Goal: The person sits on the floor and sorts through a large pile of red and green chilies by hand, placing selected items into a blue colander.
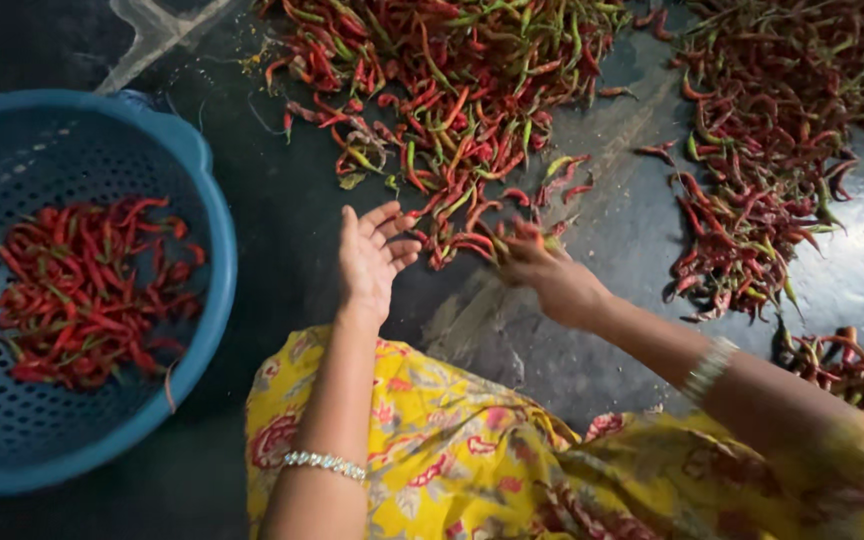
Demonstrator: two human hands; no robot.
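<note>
Blue basket [214, 240], left, holds sorted red chillies [87, 290]. Left hand [372, 262], palm up, fingers loosely spread, empty. Right hand [550, 275], blurred, reaches into the chilli pile [452, 110] on the dark floor [282, 210]; its grip cannot be told. Chillies look light, thin and pliable, best pinched at the stem. The further piles are cut off at the frame edge.

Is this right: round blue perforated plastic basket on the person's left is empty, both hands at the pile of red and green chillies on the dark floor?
Not quite. The head view shows the round blue perforated plastic basket holding a heap of red chillies, not empty. The rest stands: it sits on the person's left, and the left hand and right hand are at the pile of red and green chillies on the dark floor.
</note>
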